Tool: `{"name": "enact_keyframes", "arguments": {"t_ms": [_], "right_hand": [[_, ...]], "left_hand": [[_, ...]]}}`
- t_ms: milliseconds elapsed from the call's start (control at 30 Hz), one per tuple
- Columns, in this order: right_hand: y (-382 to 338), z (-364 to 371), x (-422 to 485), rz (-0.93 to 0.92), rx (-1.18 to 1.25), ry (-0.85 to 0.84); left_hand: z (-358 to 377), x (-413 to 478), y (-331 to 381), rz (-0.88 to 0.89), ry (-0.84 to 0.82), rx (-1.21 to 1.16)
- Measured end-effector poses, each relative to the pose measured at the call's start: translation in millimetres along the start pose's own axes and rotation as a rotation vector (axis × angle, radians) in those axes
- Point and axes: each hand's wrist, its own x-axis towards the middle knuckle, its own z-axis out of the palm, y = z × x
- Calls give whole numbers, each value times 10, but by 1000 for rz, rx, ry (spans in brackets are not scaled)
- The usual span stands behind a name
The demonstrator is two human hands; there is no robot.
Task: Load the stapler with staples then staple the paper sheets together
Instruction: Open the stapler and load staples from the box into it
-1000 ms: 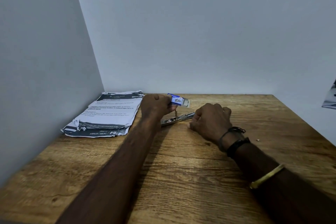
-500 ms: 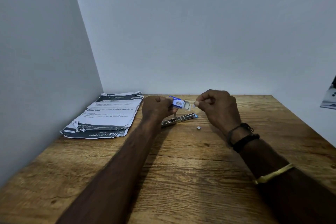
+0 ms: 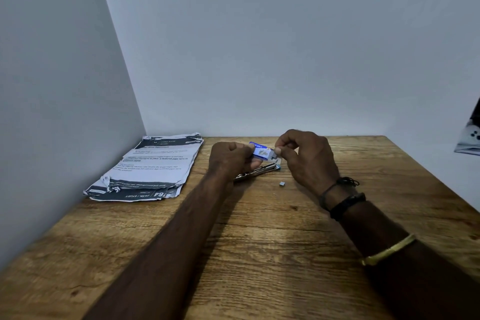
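My left hand [image 3: 230, 158] grips a small blue staple box [image 3: 261, 151] above the table, its open end pointing right. My right hand [image 3: 306, 158] pinches at that open end with thumb and forefinger; whatever is between the fingertips is too small to make out. Under both hands the metal stapler [image 3: 255, 171] lies opened out flat on the wooden table [image 3: 259, 241]. A small loose piece of staples [image 3: 282, 183] sits on the wood just right of the stapler. The crumpled stack of printed paper sheets [image 3: 153, 166] lies at the back left, against the wall.
Grey walls close in the table at the left and the back. At the far right edge a dark and white object [image 3: 471, 135] pokes into view. My right wrist wears dark cords and a gold bangle.
My right hand lifted off the table beside the stapler and came up to the open end of the staple box. A small staple piece now shows on the wood. My left hand stayed put.
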Motion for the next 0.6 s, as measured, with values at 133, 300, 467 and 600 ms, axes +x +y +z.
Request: {"name": "enact_keyframes", "arguments": {"t_ms": [133,300,467,600], "right_hand": [[15,-3,3,0,-28,-13],[27,-1,1,-8,-33,-17],[45,16,2,-6,-38,-32],[60,34,-3,-1,-31,-32]], "left_hand": [[1,10,-5,-2,-5,-7],[3,23,-8,-18,-2,-35],[3,34,-12,-22,-6,-40],[7,39,-16,-31,-12,-51]]}}
